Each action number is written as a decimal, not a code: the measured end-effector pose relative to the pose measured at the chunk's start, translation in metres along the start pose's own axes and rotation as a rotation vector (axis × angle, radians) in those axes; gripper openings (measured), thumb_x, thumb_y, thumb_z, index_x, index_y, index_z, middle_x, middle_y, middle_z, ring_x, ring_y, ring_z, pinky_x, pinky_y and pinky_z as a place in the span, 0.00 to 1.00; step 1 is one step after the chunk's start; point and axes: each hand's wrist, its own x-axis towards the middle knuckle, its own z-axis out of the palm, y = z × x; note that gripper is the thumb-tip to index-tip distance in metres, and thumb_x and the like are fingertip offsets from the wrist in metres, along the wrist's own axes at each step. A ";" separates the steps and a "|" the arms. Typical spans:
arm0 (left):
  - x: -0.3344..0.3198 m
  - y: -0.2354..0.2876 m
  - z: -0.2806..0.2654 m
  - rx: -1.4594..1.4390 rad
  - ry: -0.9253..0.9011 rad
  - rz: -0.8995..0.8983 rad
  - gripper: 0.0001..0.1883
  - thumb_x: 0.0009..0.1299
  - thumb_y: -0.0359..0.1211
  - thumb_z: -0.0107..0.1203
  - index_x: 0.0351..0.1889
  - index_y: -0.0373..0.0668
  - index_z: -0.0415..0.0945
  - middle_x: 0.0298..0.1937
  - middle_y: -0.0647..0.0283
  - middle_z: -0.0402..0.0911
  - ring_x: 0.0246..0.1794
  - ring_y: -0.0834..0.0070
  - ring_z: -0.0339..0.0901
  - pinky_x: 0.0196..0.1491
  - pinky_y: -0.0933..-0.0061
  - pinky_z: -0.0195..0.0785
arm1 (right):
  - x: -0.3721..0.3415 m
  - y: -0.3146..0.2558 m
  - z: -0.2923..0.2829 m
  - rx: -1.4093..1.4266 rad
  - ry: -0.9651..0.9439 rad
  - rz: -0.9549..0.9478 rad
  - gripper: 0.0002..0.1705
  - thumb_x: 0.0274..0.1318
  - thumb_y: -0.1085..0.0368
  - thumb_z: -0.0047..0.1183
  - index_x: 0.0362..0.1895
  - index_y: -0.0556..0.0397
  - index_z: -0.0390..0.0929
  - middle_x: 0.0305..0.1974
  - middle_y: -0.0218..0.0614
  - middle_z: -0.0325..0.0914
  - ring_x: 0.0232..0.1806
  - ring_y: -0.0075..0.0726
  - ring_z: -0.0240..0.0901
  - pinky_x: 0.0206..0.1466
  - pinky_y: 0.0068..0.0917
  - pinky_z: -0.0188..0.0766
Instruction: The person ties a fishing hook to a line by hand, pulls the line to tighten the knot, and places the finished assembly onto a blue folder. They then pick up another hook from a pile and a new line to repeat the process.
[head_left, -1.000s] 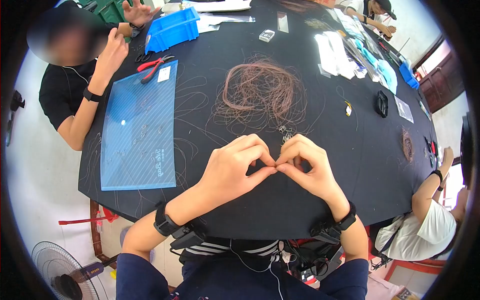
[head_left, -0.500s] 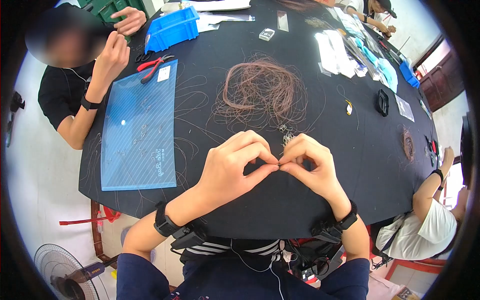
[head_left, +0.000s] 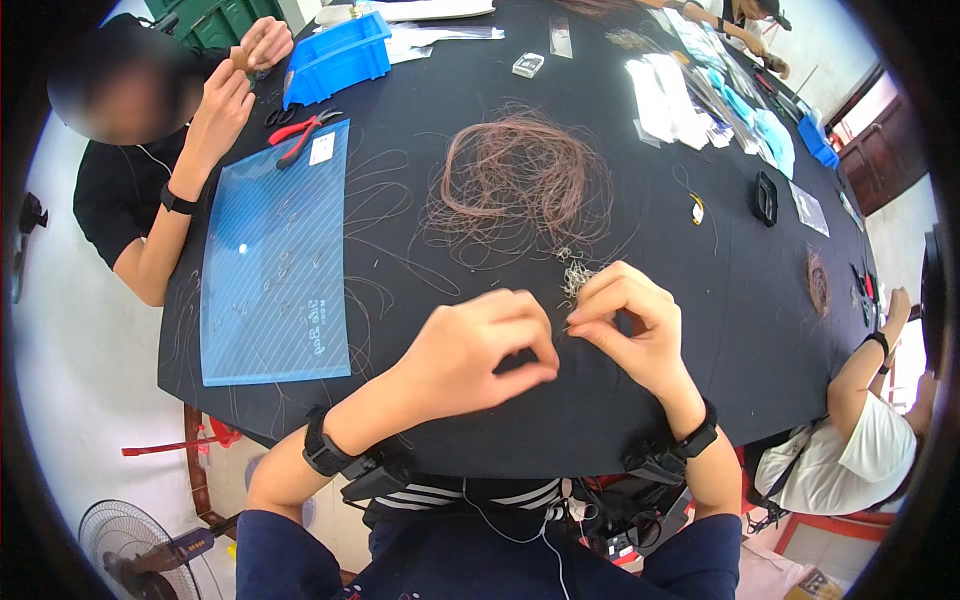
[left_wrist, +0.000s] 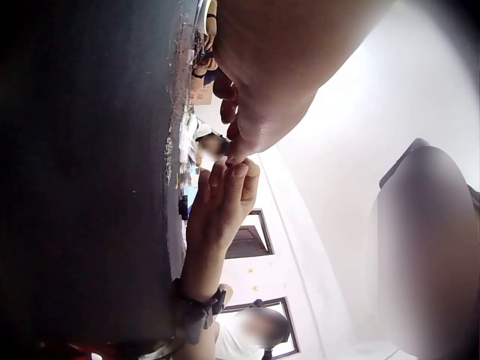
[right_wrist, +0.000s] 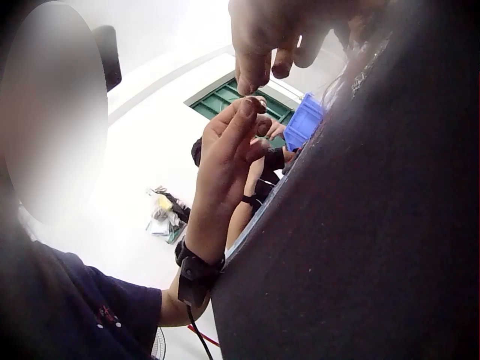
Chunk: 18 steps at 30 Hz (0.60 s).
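Observation:
In the head view my right hand (head_left: 637,322) pinches a tiny dark piece, apparently a small hook (head_left: 566,326), between thumb and forefinger. My left hand (head_left: 478,350) is just left of it, fingers loosely bent, with a gap between thumb and forefinger and nothing seen between them. Right behind the right fingertips lies a small heap of silvery hooks (head_left: 575,278). Beyond it spreads a tangled coil of brown line (head_left: 525,190). Both wrist views show the fingertips of the two hands close to each other above the dark table.
A blue striped plastic bag (head_left: 275,340) lies at left with small hooks and thin loose lines; red-handled pliers (head_left: 292,132) lie at its top. A blue bin (head_left: 340,62), a small black tray (head_left: 765,198) and white packets (head_left: 665,100) stand farther off. Other people sit around the table.
The fingertips of both hands met earlier; now my left hand has drawn away slightly down and its thumb and forefinger have parted. The right hand keeps its pinch.

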 end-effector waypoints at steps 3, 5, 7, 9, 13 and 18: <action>-0.002 0.002 0.003 -0.026 -0.218 0.178 0.06 0.54 0.32 0.66 0.26 0.50 0.79 0.34 0.74 0.77 0.35 0.76 0.75 0.32 0.76 0.71 | 0.000 0.001 -0.002 0.017 0.048 -0.027 0.10 0.42 0.75 0.66 0.31 0.53 0.81 0.33 0.29 0.76 0.20 0.15 0.57 0.24 0.17 0.56; -0.004 0.003 0.006 -0.042 -0.237 0.265 0.06 0.54 0.33 0.67 0.25 0.52 0.80 0.37 0.74 0.75 0.36 0.75 0.73 0.32 0.76 0.70 | -0.001 0.000 -0.003 0.032 0.068 -0.031 0.10 0.42 0.75 0.66 0.31 0.53 0.82 0.33 0.29 0.76 0.21 0.15 0.57 0.25 0.17 0.56; -0.002 0.008 0.006 -0.012 -0.170 0.350 0.06 0.53 0.33 0.67 0.25 0.53 0.80 0.39 0.74 0.73 0.37 0.74 0.72 0.30 0.76 0.69 | -0.001 0.000 -0.005 0.056 0.082 -0.026 0.09 0.42 0.75 0.66 0.31 0.53 0.82 0.34 0.30 0.76 0.21 0.15 0.58 0.25 0.17 0.57; -0.003 0.011 0.002 0.013 -0.113 0.362 0.06 0.51 0.35 0.69 0.24 0.56 0.82 0.41 0.72 0.72 0.41 0.71 0.69 0.40 0.71 0.68 | -0.002 0.001 -0.006 0.081 0.093 -0.021 0.09 0.42 0.75 0.66 0.32 0.53 0.82 0.34 0.30 0.77 0.21 0.15 0.59 0.26 0.16 0.57; -0.006 0.014 -0.002 -0.013 -0.016 0.382 0.06 0.50 0.36 0.70 0.23 0.59 0.84 0.47 0.71 0.76 0.51 0.66 0.68 0.53 0.63 0.63 | -0.001 0.002 -0.007 0.084 0.109 -0.025 0.09 0.43 0.76 0.65 0.32 0.53 0.82 0.35 0.31 0.77 0.22 0.14 0.61 0.26 0.15 0.58; 0.002 0.011 -0.001 -0.319 -0.232 0.436 0.06 0.55 0.32 0.68 0.30 0.51 0.84 0.49 0.63 0.82 0.56 0.61 0.75 0.65 0.54 0.57 | -0.002 0.002 -0.007 0.070 0.191 0.044 0.07 0.49 0.76 0.62 0.34 0.55 0.80 0.35 0.31 0.76 0.27 0.15 0.66 0.28 0.15 0.61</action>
